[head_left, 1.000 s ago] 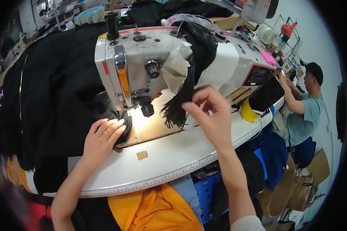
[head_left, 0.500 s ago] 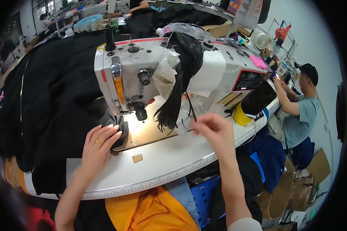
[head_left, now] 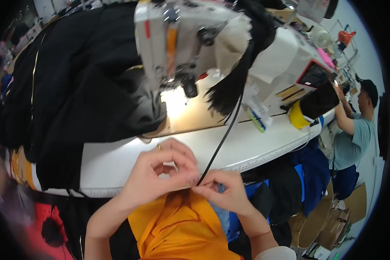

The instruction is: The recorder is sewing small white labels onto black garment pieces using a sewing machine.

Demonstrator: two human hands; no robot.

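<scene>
Below, head view: your left hand [head_left: 158, 171] and right hand [head_left: 225, 193] meet just in front of the near edge of the white table [head_left: 117, 160], fingertips almost touching. Your left fingers [head_left: 184, 167] curl together in a pinch, and your right fingers [head_left: 210, 184] close on the lower end of a thin black cord [head_left: 223, 141]. That cord runs up and to the right from the pinch, across the table edge, into a bundle of black cords [head_left: 232, 84] draped over the sewing machine [head_left: 195, 39]. Whether the left fingertips also grip the cord cannot be told, since the contact point is hidden. A ring shows on your left hand. Black fabric [head_left: 78, 91] lies heaped on the table to the left of the machine, reaching under its lit needle area. Orange fabric [head_left: 177, 227] lies below your hands. At the far right, well apart, another person [head_left: 353, 130] in a grey-green shirt stands at the table's end, beside a yellow object [head_left: 297, 117].
</scene>
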